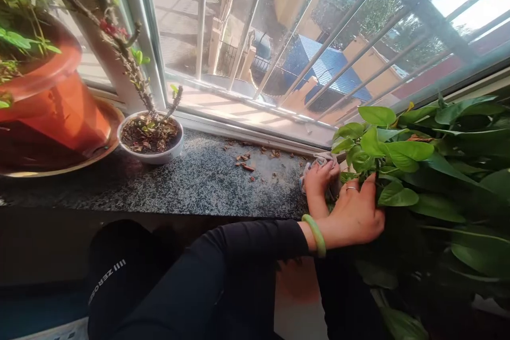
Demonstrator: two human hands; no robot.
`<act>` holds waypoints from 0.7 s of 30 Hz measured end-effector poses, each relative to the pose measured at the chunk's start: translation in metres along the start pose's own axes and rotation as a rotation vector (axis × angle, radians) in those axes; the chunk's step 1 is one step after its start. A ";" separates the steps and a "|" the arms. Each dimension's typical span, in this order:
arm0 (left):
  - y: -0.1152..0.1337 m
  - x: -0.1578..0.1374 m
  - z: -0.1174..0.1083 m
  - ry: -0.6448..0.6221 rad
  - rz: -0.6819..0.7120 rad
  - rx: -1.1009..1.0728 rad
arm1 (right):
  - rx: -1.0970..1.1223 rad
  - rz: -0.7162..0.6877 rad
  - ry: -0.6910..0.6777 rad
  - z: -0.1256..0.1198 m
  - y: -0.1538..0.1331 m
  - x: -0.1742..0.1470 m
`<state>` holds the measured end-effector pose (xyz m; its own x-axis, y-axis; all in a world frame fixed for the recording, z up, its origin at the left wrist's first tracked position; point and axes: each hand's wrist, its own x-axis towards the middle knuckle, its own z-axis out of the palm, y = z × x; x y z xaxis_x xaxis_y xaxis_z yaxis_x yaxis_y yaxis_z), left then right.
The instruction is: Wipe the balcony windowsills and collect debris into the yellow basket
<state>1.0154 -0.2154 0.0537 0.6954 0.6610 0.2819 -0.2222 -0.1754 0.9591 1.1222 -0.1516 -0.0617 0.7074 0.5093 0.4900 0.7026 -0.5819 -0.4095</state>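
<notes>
My left hand [354, 215], wearing a ring and a pale green bangle [314, 235], reaches across to the right over my right arm. Its fingers curl into the green leaves of a pothos plant [410, 154], which hide some fingertips. Beneath and beyond it, my right hand [320, 180] is closed on a crumpled light-coloured cloth [326, 158] pressed to the speckled stone windowsill [215, 186], close to the window frame. Dry brown leaf bits [244, 162] lie on the sill to the left of the cloth.
A small white pot [153, 155] with a thorny stem stands on the sill at left. Beside it, a large orange pot [59, 117] sits in a saucer [113, 117]. A barred window [255, 48] runs along the back. My dark-clothed leg [115, 271] is below the sill.
</notes>
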 end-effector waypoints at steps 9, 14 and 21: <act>0.004 0.002 -0.015 -0.067 0.008 0.089 | -0.055 0.183 -0.226 0.004 -0.008 0.052; 0.005 0.002 -0.015 -0.096 -0.061 0.144 | 0.135 -0.018 -0.270 -0.014 -0.018 0.014; 0.010 -0.006 -0.012 -0.013 -0.061 0.316 | 0.182 -0.324 -0.017 -0.055 0.009 -0.027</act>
<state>1.0012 -0.2123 0.0609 0.7097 0.6685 0.2222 0.0417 -0.3547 0.9340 1.1050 -0.2057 -0.0365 0.4464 0.6601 0.6041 0.8912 -0.2672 -0.3666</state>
